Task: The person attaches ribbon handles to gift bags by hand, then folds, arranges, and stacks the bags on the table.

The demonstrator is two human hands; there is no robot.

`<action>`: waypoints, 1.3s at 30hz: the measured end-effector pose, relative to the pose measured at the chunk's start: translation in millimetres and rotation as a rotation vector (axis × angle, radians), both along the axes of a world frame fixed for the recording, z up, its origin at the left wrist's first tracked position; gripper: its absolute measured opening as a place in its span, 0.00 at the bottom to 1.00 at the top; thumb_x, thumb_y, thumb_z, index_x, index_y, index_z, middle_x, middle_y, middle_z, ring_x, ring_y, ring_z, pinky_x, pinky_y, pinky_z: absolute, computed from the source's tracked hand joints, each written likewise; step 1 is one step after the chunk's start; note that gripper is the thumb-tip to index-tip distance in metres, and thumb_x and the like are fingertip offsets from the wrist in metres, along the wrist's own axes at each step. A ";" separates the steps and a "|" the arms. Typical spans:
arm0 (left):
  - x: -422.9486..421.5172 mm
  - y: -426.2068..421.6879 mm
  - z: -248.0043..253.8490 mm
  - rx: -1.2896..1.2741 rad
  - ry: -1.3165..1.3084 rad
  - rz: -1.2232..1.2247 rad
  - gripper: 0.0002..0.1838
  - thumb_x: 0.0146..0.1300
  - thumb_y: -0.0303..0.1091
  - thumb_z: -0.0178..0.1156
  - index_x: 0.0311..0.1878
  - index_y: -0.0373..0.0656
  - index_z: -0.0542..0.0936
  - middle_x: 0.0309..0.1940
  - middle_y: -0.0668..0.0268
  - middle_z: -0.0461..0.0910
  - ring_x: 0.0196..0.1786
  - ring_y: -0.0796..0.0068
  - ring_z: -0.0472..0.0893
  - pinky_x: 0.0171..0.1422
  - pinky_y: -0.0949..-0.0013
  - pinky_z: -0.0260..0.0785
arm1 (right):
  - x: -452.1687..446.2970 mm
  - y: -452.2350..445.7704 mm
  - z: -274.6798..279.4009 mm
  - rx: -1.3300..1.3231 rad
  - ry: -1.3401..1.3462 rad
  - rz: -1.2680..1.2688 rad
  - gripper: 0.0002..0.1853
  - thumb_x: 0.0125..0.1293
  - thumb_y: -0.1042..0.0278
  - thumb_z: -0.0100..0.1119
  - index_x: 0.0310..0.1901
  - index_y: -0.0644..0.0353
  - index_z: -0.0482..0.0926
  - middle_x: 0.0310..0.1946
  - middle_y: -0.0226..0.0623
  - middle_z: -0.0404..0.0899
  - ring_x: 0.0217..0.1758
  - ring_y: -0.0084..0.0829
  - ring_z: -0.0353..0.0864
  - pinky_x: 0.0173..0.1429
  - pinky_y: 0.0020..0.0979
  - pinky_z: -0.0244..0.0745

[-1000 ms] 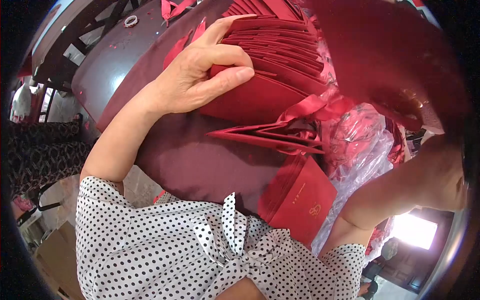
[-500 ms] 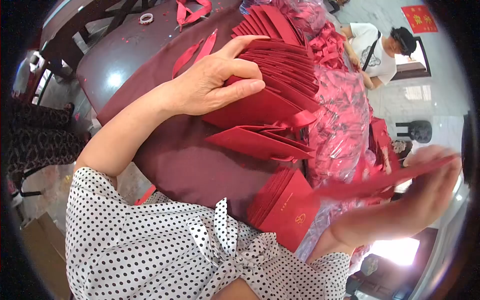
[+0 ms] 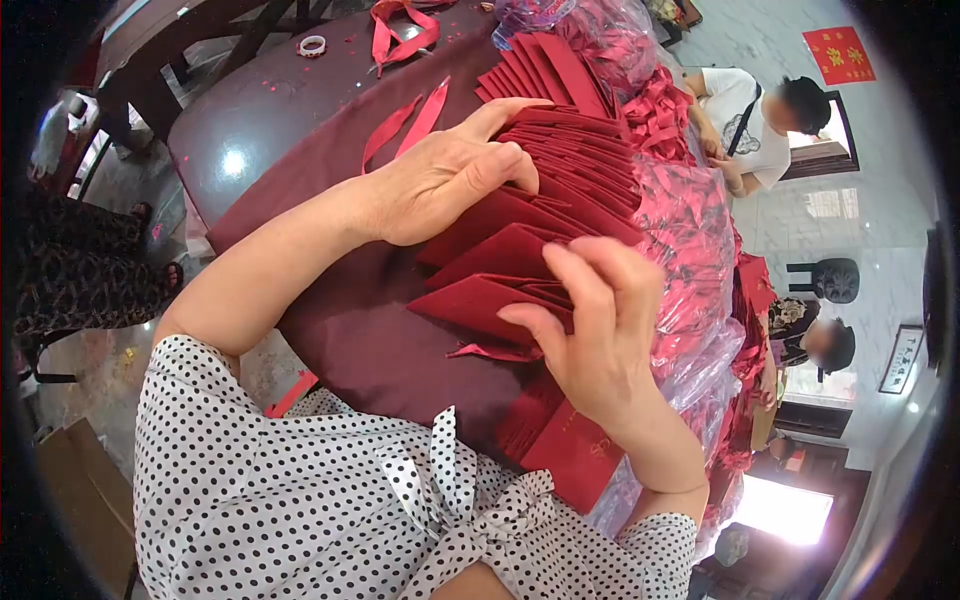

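Note:
A row of dark red paper gift bags [image 3: 585,150] stands fanned out on the cloth-covered table. My left hand [image 3: 440,180] is closed over the row's near left side, thumb bent and index finger stretched along the top edges. My right hand [image 3: 600,320] grips the nearest red gift bag [image 3: 490,300] at its right end, thumb on the near side and fingers behind. A red ribbon [image 3: 495,352] shows below that bag. Under my right wrist lies a stack of flat red bags [image 3: 570,455] with gold print, partly covered by the forearm.
Clear plastic sacks of red ribboned items [image 3: 685,250] line the right side. Loose red ribbons [image 3: 405,35] and a tape roll [image 3: 311,46] lie on the table's far left. One person [image 3: 745,120] works across the table; another person [image 3: 815,340] is farther right.
My right hand has swung left from the far right, where it carried a blurred red piece, to the nearest bag. My left hand stays on the row, its thumb now more bent.

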State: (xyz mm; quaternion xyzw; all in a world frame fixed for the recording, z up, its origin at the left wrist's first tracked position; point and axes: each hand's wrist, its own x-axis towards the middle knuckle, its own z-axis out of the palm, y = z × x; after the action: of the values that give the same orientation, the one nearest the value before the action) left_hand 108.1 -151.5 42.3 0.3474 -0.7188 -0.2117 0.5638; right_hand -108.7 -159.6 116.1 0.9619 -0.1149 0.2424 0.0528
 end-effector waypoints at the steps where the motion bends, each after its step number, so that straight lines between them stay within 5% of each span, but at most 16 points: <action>1: -0.1 0.4 -0.4 0.000 0.002 0.000 0.29 0.76 0.49 0.31 0.40 0.37 0.79 0.50 0.57 0.75 0.72 0.50 0.55 0.73 0.55 0.49 | 1.1 0.2 3.9 0.006 0.033 -0.077 0.32 0.46 0.63 0.72 0.55 0.62 0.72 0.51 0.41 0.69 0.52 0.44 0.69 0.55 0.41 0.66; 4: 0.3 -1.2 0.2 0.021 0.026 -0.047 0.30 0.76 0.49 0.30 0.40 0.36 0.79 0.49 0.58 0.76 0.72 0.50 0.53 0.73 0.55 0.47 | -0.7 -3.1 -1.9 -0.025 0.131 -0.257 0.29 0.48 0.60 0.70 0.52 0.62 0.74 0.48 0.40 0.69 0.52 0.44 0.68 0.55 0.43 0.63; 7: 1.3 -1.4 1.7 0.056 0.037 -0.108 0.32 0.76 0.49 0.28 0.40 0.35 0.79 0.46 0.58 0.77 0.73 0.51 0.52 0.74 0.56 0.46 | -3.2 -6.5 -14.9 -0.084 -0.018 -0.042 0.23 0.50 0.61 0.68 0.47 0.60 0.75 0.42 0.37 0.70 0.50 0.41 0.69 0.54 0.43 0.64; 10: 0.1 -0.8 4.9 0.007 0.002 -0.071 0.32 0.76 0.48 0.27 0.40 0.34 0.79 0.45 0.58 0.78 0.72 0.51 0.53 0.74 0.56 0.46 | 7.6 -10.9 -7.7 -0.080 -0.034 0.080 0.26 0.43 0.68 0.76 0.45 0.58 0.73 0.44 0.39 0.70 0.51 0.46 0.69 0.56 0.45 0.66; 13: 0.0 -3.0 0.3 -0.026 -0.016 -0.093 0.33 0.76 0.47 0.25 0.42 0.34 0.79 0.48 0.58 0.77 0.73 0.50 0.53 0.75 0.56 0.45 | 17.7 -26.2 -4.7 0.261 -0.050 -0.013 0.30 0.46 0.68 0.72 0.53 0.61 0.71 0.51 0.47 0.69 0.57 0.49 0.68 0.61 0.45 0.64; 22: 4.0 -5.0 -6.2 0.035 0.053 -0.043 0.37 0.73 0.59 0.23 0.65 0.44 0.71 0.68 0.63 0.66 0.75 0.53 0.49 0.78 0.52 0.37 | 1.8 -21.7 -13.9 0.113 -0.033 -0.119 0.32 0.49 0.64 0.72 0.55 0.64 0.72 0.49 0.41 0.69 0.53 0.45 0.69 0.59 0.42 0.64; 24: 6.9 -7.6 -10.0 0.049 0.128 -0.101 0.33 0.74 0.57 0.26 0.64 0.46 0.72 0.65 0.61 0.69 0.75 0.55 0.51 0.77 0.52 0.37 | -1.4 -22.2 -15.6 0.059 -0.045 -0.074 0.30 0.48 0.64 0.72 0.53 0.63 0.73 0.48 0.40 0.69 0.53 0.44 0.69 0.57 0.42 0.65; 26: 9.7 -5.4 -6.6 0.064 -0.087 0.031 0.27 0.75 0.53 0.32 0.62 0.49 0.74 0.62 0.60 0.71 0.74 0.56 0.54 0.77 0.55 0.40 | -3.8 -19.8 -17.1 0.043 -0.043 -0.058 0.29 0.47 0.64 0.72 0.52 0.62 0.73 0.47 0.40 0.69 0.53 0.44 0.69 0.57 0.43 0.65; 27: 8.3 -4.6 -4.9 0.072 -0.043 0.034 0.17 0.73 0.40 0.47 0.60 0.49 0.76 0.58 0.60 0.72 0.72 0.56 0.57 0.75 0.57 0.46 | -5.5 -17.8 -17.8 0.021 -0.041 -0.046 0.29 0.47 0.64 0.73 0.51 0.62 0.73 0.47 0.40 0.69 0.52 0.43 0.69 0.56 0.43 0.65; 31: 3.3 -6.4 -1.7 0.022 -0.140 0.134 0.23 0.58 0.20 0.59 0.58 0.43 0.75 0.58 0.60 0.70 0.69 0.56 0.61 0.71 0.60 0.55 | -7.4 -12.6 -10.3 0.047 -0.087 -0.059 0.27 0.46 0.65 0.73 0.49 0.59 0.74 0.49 0.42 0.71 0.53 0.45 0.69 0.56 0.43 0.66; 35: 0.1 -9.6 -13.1 -0.078 -0.116 0.158 0.24 0.60 0.22 0.59 0.60 0.40 0.68 0.58 0.58 0.69 0.67 0.56 0.63 0.70 0.60 0.57 | -10.0 -17.5 -5.3 0.203 0.044 -0.076 0.29 0.46 0.66 0.73 0.52 0.57 0.72 0.51 0.42 0.71 0.53 0.42 0.71 0.55 0.42 0.66; 37: 1.2 -9.1 -20.8 -0.062 -0.080 0.161 0.29 0.59 0.21 0.61 0.62 0.39 0.61 0.60 0.59 0.65 0.63 0.65 0.66 0.72 0.60 0.50 | -4.2 -19.2 -3.8 0.283 0.011 -0.098 0.30 0.47 0.68 0.72 0.53 0.58 0.71 0.47 0.43 0.73 0.48 0.42 0.74 0.50 0.39 0.68; 39: -2.2 -7.4 -20.0 -0.055 -0.019 0.157 0.25 0.64 0.25 0.58 0.61 0.39 0.60 0.57 0.58 0.65 0.63 0.64 0.66 0.71 0.61 0.53 | 0.6 -27.9 -5.5 0.311 0.012 -0.076 0.28 0.47 0.68 0.71 0.52 0.59 0.73 0.43 0.43 0.74 0.43 0.43 0.76 0.46 0.37 0.68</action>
State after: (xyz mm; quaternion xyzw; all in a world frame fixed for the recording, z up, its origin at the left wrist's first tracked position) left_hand 105.9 -158.9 22.3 0.3893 -0.7001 -0.1437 0.5810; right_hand -108.2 -187.5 110.6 0.9549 -0.1871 0.2137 -0.0867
